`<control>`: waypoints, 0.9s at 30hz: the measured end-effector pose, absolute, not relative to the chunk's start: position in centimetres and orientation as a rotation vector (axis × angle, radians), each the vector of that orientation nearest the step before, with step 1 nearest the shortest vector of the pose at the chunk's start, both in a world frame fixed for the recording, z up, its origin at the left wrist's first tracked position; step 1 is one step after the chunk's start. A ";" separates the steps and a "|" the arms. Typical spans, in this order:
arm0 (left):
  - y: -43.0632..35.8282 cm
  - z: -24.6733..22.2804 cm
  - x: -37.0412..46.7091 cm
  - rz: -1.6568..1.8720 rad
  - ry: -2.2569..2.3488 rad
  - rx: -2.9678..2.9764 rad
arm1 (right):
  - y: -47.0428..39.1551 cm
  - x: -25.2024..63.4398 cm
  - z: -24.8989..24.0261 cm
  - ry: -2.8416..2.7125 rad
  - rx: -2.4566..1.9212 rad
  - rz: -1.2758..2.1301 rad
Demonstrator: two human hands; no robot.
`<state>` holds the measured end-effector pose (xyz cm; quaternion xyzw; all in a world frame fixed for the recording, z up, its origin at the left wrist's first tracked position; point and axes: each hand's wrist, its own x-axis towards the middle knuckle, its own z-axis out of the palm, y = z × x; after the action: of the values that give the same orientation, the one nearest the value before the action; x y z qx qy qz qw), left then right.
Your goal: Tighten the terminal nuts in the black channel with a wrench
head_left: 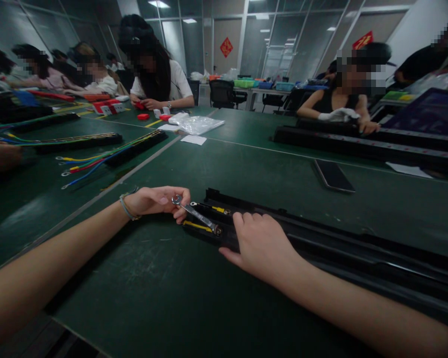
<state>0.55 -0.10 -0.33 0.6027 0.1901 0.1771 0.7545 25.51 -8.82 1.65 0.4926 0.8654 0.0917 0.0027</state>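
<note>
My left hand (164, 201) is closed around the upper end of a silver wrench (198, 215). The wrench slants down to the right, and its far end sits over a fastener at the end of a long black channel-shaped housing (287, 216). Two yellow-sleeved wires (219, 210) with ring terminals lie in that end, one on each side of the wrench. My right hand (261, 238) grips the near side of the housing just right of the wrench, thumb along the outside and fingers over the top.
A phone (334, 175) lies behind the housing. Black strips with coloured wires (134, 146) are at the left. Across the green table (142, 298) are a plastic bag (199, 124), white paper (193, 140) and more long black housings (321, 141). Several people sit around the table.
</note>
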 end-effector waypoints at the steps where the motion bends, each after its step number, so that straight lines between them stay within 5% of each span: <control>1: -0.1 -0.2 0.6 0.362 0.406 1.324 | -8.8 25.5 1.7 2.712 1.543 0.285; 27: -0.1 -0.2 0.6 0.400 0.401 1.292 | -8.8 25.5 1.9 2.702 1.555 0.250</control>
<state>0.62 -0.11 -0.18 0.5939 0.1841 0.1838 0.7613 25.49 -8.83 1.90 0.4972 0.8639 0.0799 0.0069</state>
